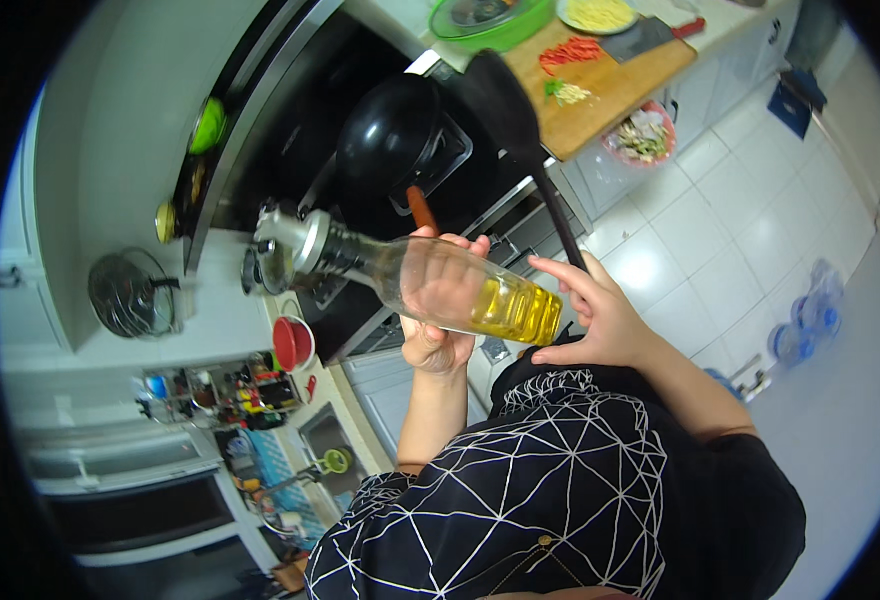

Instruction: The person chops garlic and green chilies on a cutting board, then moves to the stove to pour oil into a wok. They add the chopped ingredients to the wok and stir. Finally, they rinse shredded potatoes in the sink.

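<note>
My left hand (440,345) is wrapped around a clear glass oil bottle (440,289). The bottle lies tilted, its capped neck pointing left, with yellow oil gathered at its base. Close to that base is my right hand (605,315), thumb and index finger spread. The handle of a black spatula (511,112) runs into my right hand behind the index finger; the fingers around it are partly hidden. Beyond the bottle, a black wok (387,131) with a wooden handle (420,208) sits on the black stove (282,142).
A wooden cutting board (612,94) holds red pepper strips (569,52), chopped garlic (573,94) and a cleaver (638,37). Beside it are a plate of yellow shreds (597,13) and a green basin (485,34). A pink-rimmed scrap bin (642,135) hangs below. A red bowl (292,343) stands left.
</note>
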A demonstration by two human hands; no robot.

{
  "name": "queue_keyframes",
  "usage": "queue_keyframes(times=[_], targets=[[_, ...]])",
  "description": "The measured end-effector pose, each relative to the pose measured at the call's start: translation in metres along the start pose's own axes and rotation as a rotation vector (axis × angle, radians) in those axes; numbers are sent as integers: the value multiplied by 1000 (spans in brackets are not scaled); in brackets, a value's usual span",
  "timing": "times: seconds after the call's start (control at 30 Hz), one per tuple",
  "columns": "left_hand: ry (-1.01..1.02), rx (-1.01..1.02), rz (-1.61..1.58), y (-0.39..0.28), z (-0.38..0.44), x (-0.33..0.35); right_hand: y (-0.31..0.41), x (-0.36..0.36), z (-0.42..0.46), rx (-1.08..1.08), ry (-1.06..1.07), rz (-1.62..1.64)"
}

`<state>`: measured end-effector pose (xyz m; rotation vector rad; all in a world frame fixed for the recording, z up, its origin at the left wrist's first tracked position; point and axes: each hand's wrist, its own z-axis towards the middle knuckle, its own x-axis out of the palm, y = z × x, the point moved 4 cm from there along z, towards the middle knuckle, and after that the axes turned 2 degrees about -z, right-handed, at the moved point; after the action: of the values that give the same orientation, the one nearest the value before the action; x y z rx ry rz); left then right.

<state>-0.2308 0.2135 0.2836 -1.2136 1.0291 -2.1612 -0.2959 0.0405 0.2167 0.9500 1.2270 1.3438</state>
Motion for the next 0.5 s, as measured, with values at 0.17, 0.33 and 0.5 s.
queue_keyframes(times=[0.17, 0.33, 0.5], targets=[[-9, -14, 200, 15, 11, 23, 0, -7, 3, -264, -249, -64], [-54, 18, 406, 34, 11, 35, -11, -10, 7, -314, -372, -56], [-205, -77, 491, 55, -14, 29, -10, -4, 13, -302, -314, -44]])
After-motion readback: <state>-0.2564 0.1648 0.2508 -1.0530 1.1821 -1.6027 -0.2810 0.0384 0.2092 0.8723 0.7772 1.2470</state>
